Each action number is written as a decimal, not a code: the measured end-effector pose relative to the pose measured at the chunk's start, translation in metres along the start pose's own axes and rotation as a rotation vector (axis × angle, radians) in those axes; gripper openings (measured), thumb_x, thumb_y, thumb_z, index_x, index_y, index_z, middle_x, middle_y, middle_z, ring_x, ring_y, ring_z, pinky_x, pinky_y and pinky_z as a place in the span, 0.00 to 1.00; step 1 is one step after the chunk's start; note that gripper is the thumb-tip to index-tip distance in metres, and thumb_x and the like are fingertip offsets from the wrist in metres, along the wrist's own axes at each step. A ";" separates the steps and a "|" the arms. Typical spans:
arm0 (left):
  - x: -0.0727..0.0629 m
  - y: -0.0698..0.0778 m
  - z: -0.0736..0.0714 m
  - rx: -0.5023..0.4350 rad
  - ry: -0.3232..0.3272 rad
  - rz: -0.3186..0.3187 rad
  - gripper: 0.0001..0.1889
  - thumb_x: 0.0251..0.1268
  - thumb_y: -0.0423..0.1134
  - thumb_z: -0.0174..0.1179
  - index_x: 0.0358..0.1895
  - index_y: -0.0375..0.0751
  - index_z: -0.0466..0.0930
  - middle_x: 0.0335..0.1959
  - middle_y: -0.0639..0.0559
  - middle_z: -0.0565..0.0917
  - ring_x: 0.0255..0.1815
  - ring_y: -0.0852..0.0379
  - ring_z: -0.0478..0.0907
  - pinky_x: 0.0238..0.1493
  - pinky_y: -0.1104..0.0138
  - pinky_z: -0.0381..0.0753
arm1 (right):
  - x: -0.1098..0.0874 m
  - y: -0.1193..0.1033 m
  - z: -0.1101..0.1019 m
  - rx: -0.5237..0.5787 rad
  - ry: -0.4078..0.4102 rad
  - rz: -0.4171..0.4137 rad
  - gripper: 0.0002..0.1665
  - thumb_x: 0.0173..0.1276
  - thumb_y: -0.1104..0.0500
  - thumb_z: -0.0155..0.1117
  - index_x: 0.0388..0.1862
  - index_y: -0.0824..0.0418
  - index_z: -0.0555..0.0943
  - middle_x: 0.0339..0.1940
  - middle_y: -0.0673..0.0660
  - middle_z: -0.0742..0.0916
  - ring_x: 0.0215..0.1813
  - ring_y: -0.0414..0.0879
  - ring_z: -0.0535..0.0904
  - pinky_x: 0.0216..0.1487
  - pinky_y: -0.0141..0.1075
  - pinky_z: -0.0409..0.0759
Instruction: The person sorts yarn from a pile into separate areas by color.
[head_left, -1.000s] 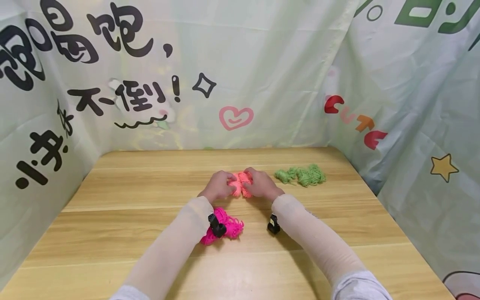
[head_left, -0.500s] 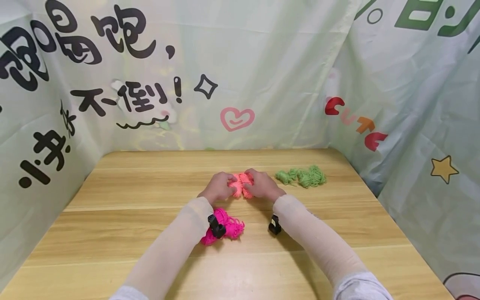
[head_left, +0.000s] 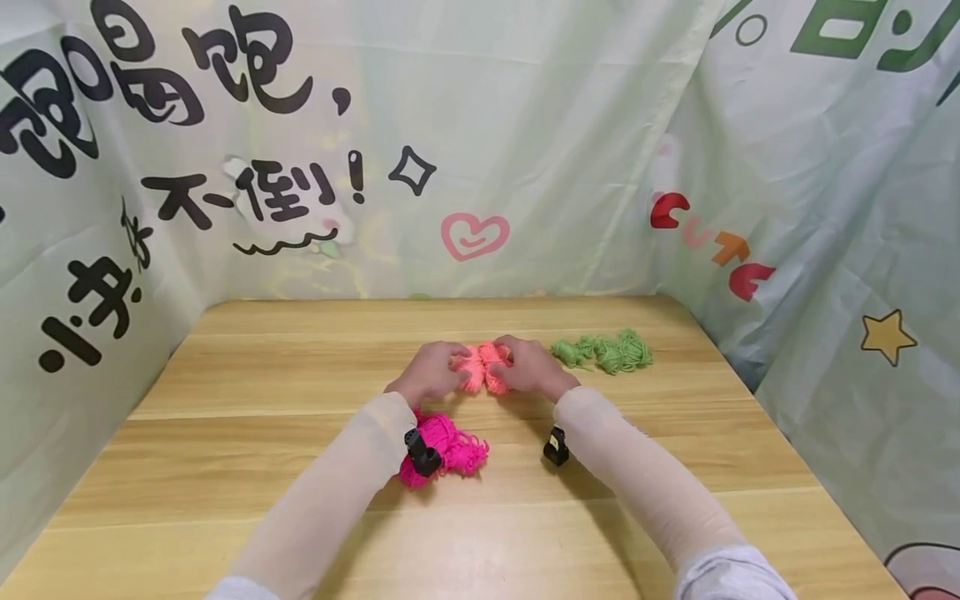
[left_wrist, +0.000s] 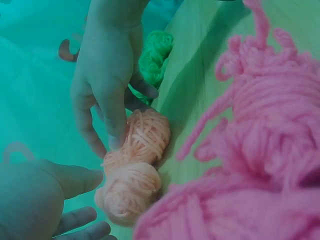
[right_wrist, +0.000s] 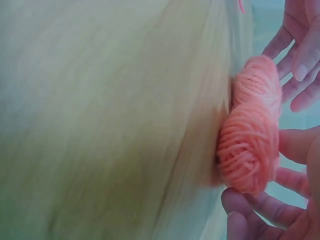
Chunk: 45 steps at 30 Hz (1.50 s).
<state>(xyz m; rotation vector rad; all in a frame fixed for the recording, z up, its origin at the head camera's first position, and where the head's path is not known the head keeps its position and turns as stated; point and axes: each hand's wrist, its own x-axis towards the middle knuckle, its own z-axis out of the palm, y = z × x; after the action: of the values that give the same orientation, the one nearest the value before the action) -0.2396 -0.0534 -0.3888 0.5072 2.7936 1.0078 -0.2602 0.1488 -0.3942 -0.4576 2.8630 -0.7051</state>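
Observation:
Two coral yarn bundles lie side by side on the wooden table, between both hands. My left hand is at their left end with loosely bent fingers; the left wrist view shows its fingertips apart from the nearer yarn ball. At the other end, my right hand has thumb and fingers around the right yarn ball, touching it. Bright pink yarn lies under the left wrist, partly covered by the wrist camera. Just right of my right hand is green yarn.
The wooden table meets a printed cloth backdrop along its back edge. Cloth also hangs along the left and right sides. A black wrist camera hangs below the right wrist.
Both hands have drawn slightly apart, the left one leftward and the right one rightward. More of the coral yarn and the pink yarn shows. The green yarn stays put.

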 end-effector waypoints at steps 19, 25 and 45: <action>-0.020 -0.010 -0.021 -0.095 0.018 0.030 0.19 0.72 0.40 0.54 0.62 0.39 0.75 0.57 0.42 0.79 0.54 0.45 0.78 0.55 0.55 0.77 | -0.011 -0.003 -0.014 0.081 0.017 -0.044 0.23 0.75 0.51 0.53 0.64 0.58 0.72 0.49 0.61 0.82 0.34 0.47 0.81 0.40 0.44 0.80; -0.027 -0.012 -0.025 -0.126 0.040 0.017 0.19 0.74 0.43 0.52 0.62 0.40 0.76 0.56 0.45 0.79 0.55 0.47 0.77 0.55 0.54 0.76 | -0.016 -0.009 -0.019 0.151 0.023 -0.049 0.21 0.76 0.51 0.48 0.61 0.57 0.76 0.52 0.61 0.82 0.48 0.54 0.80 0.47 0.49 0.78; -0.051 -0.015 -0.034 -0.156 -0.026 0.016 0.19 0.76 0.44 0.48 0.60 0.38 0.77 0.48 0.40 0.83 0.44 0.46 0.82 0.32 0.63 0.79 | -0.027 -0.023 -0.018 0.502 -0.082 -0.009 0.24 0.79 0.50 0.44 0.61 0.65 0.74 0.49 0.63 0.81 0.44 0.53 0.81 0.45 0.48 0.82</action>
<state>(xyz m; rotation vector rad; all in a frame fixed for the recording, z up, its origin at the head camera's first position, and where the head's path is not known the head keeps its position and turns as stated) -0.2038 -0.1022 -0.3721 0.5195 2.6643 1.2011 -0.2332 0.1461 -0.3657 -0.4082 2.4782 -1.3192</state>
